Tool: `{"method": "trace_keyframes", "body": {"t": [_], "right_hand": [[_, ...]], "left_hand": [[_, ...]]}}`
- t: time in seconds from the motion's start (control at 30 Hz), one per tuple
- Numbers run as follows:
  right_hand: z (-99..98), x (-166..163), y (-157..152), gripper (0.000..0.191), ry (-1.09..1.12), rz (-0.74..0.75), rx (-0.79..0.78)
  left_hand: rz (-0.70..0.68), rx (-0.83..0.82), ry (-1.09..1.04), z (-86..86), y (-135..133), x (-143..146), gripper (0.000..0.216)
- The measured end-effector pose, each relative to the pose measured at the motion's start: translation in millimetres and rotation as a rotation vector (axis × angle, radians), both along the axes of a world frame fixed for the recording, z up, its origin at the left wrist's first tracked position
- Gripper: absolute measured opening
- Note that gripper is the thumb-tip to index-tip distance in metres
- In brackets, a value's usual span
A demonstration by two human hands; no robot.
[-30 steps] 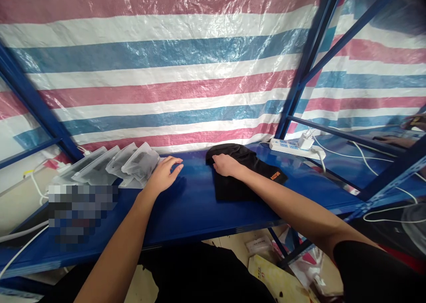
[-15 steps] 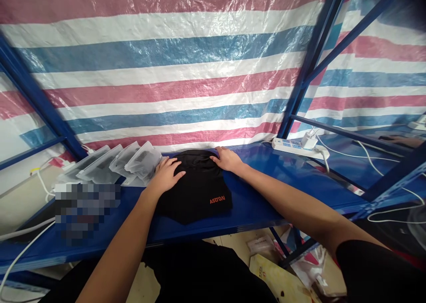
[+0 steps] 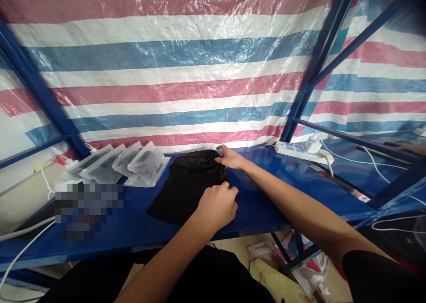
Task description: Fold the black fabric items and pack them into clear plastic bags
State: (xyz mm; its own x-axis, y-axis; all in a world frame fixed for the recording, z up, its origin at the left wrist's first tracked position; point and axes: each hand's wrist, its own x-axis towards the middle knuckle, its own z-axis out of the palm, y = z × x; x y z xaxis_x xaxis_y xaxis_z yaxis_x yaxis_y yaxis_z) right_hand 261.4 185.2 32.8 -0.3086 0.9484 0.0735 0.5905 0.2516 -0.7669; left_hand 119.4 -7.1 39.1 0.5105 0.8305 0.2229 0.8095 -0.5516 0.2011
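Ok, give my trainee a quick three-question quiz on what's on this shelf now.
1. True or false: the left hand lies flat and open, clear of the black garment.
2. What lies just left of the black garment? A clear plastic bags; B a kettle; C scissors.
3. Fill in: the right hand touches the black garment's ____ edge.
Key: 1 false, the left hand is curled on the black garment; 2 A; 3 far.
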Motion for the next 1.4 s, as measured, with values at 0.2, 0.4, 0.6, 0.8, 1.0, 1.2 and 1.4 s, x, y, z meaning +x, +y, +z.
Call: {"method": "trace_keyframes", "body": {"t": [0.2,0.4,0.6,0.8,1.0,1.2,1.4], "right_hand": [[48.6,4.8,7.8,0.067,-0.084,-0.112,0.257],[54.4,-67.4,13.5,0.064,-0.052,0.088,0.295],[13.3,-145.9,20.3,0.054,0.091,0.266,0.0],[10.1,-124.2,29.1,0.024,0.04,0.165,0.397],[-17.2,-90.7,32.5,0.06,-0.358,0.446,0.469],[-26.7,-77.7,21.0,0.068,-0.298,0.73,0.373],[-3.2,-52.6,-9.7,0.055,0.044,0.606,0.452]], "left_hand": [[0.019,0.036,-0.688,15.3,10.0,-27.4,0.054],[0.354,0.08,-0.836,-11.4,-15.5,-102.3,0.035],[0.665,0.198,-0.468,-52.2,-23.2,-163.3,0.036],[0.425,0.381,-0.34,-28.8,-13.7,-154.8,0.042],[0.12,-0.016,-0.051,-35.0,-29.7,-124.3,0.067],[0.143,0.049,0.125,-66.4,-84.3,-95.1,0.097],[-0.011,-0.102,0.07,-13.2,-95.9,-102.8,0.068]]}}
